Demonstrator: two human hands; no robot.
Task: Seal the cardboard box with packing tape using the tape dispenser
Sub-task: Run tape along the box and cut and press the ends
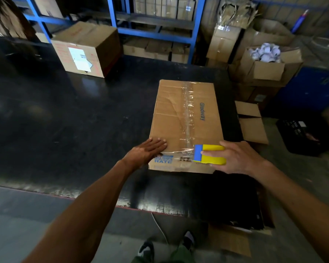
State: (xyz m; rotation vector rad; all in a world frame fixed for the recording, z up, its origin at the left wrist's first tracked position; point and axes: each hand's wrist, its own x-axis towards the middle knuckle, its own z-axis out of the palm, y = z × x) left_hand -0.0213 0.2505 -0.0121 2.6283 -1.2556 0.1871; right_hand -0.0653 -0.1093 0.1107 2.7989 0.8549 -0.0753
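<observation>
I see the box (186, 126) lying flat on the black table (65, 120), near its right edge, with a strip of clear tape (188, 114) running down the middle seam. My left hand (148, 150) presses flat on the near left corner, fingers straight. My right hand (235, 158) grips the yellow and blue dispenser (210, 154) at the near end of the seam, blue edge touching the tape. A second box (85, 50) sits far back on the table

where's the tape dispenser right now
In the head view, the yellow and blue tape dispenser is gripped in the right hand, at the near end of the cardboard box, on its taped centre seam, right of the left hand.
</observation>
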